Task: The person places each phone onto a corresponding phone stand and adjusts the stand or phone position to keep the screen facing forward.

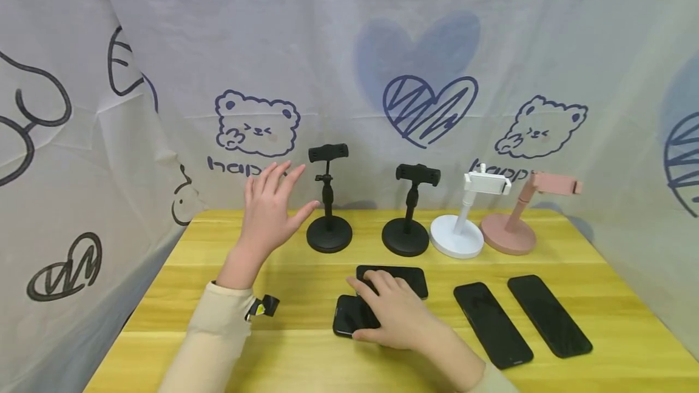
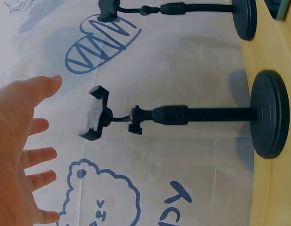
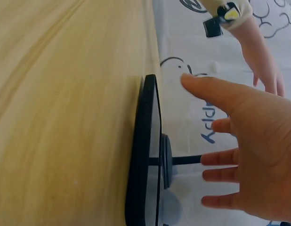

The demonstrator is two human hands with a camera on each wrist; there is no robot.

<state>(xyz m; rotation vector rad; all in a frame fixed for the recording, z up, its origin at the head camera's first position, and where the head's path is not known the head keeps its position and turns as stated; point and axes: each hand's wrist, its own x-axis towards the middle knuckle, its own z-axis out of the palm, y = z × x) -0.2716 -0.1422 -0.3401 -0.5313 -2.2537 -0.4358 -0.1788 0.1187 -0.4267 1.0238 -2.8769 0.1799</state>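
Observation:
My left hand (image 1: pixel 267 214) is raised with its fingers spread, just left of the leftmost black phone stand (image 1: pixel 329 235). In the left wrist view the thumb and fingers stand apart from that stand's clamp (image 2: pixel 96 115). Over a black phone (image 1: pixel 349 319) lying flat, my right hand (image 1: pixel 398 314) hovers with thumb and fingers parted. It covers that phone's right end in the head view. The right wrist view shows a gap between the fingers and the phone's edge (image 3: pixel 144 155). Behind it lies another black phone (image 1: pixel 412 278), partly hidden by the fingers.
Along the table's back stand another black phone stand (image 1: pixel 406 236), a white one (image 1: pixel 457 236) and a pink one (image 1: pixel 509 234). Two more black phones, one (image 1: pixel 493 324) beside the other (image 1: pixel 550 316), lie at the right. A printed cloth (image 1: pixel 338 47) hangs behind the wooden table (image 1: pixel 295 356).

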